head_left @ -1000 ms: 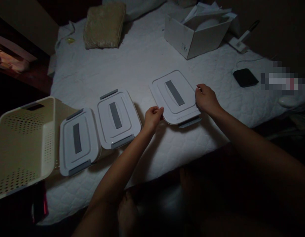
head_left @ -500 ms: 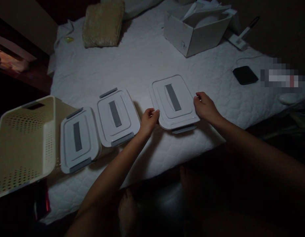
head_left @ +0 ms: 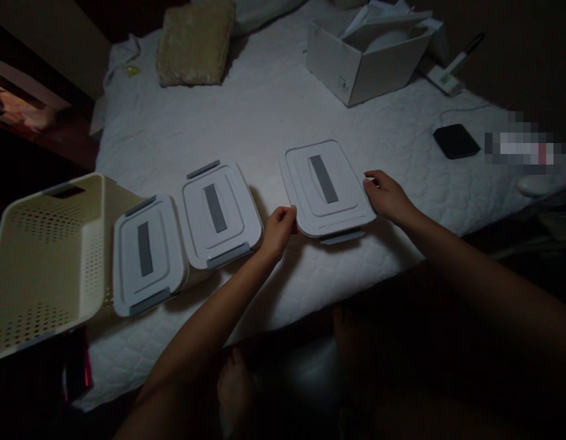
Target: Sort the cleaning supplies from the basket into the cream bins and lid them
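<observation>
The rightmost white storage box lid (head_left: 305, 183), with a grey handle strip in its middle, lies between my two hands. My left hand (head_left: 279, 233) is closed at its left edge, thumb on the rim and fingertips partly hidden below. At the right edge my right hand (head_left: 388, 197) grips the rim between thumb and bent fingers. A grey latch (head_left: 342, 237) juts out low along the lid's near side. What sits under this lid is mostly hidden. Left of it stand two similar lidded storage boxes, a middle one (head_left: 239, 205) and a left one (head_left: 166, 256).
A cream perforated basket (head_left: 97, 244) stands at the left edge of the white quilted bed (head_left: 274, 128). Farther back are a tan cushion (head_left: 195, 46) and a white carton (head_left: 331, 61) with papers. A black square device (head_left: 456, 142) with a cable lies at right.
The view has shifted slightly. Both hands stay at the lid's sides, and the lid sits slightly farther right with its near right corner shifted. The other boxes keep their places.
</observation>
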Available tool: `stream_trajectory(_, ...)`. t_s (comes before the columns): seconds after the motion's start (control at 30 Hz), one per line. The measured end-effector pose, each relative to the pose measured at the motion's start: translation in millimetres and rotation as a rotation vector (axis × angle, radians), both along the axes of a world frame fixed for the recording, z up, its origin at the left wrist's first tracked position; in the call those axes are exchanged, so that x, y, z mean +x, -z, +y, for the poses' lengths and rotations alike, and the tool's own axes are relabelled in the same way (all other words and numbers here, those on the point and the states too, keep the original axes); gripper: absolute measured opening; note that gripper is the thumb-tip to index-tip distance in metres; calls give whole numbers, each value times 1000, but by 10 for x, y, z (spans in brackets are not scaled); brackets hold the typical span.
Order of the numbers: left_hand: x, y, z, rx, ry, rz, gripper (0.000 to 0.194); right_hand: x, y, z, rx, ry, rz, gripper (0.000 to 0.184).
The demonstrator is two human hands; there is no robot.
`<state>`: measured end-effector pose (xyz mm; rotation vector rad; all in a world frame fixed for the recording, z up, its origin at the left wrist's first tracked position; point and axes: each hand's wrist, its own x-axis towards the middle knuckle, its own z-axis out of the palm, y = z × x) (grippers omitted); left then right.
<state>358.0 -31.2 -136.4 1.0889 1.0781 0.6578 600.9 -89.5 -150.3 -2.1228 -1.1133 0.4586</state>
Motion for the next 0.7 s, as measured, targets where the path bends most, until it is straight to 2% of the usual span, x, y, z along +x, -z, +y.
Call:
stream_trajectory(0.27,-3,33,16,-7,90,-12,31,-67,118,-59,87,-5,-59,40)
stream_trajectory(0.37,-14,47,20,78,71,65,31,-38,121,-46,101,-34,-70,38)
stream_trajectory(0.47,-16,70,16,280,17,172,26,10,83,-54,146,-58,-155,35)
stream_trajectory(0.57,-22,70,-15,593,-29,297,30,16,-14,-121,208,-94,-276,37)
stream_trajectory(0.63,-32,49,-61,857,-2,379,37,-20,-108,-194,236,-162,-378,38)
stream_trajectory(0.7,-42,20,-121,1116,98,440,39,-75,-207,-276,239,-257,-503,38)
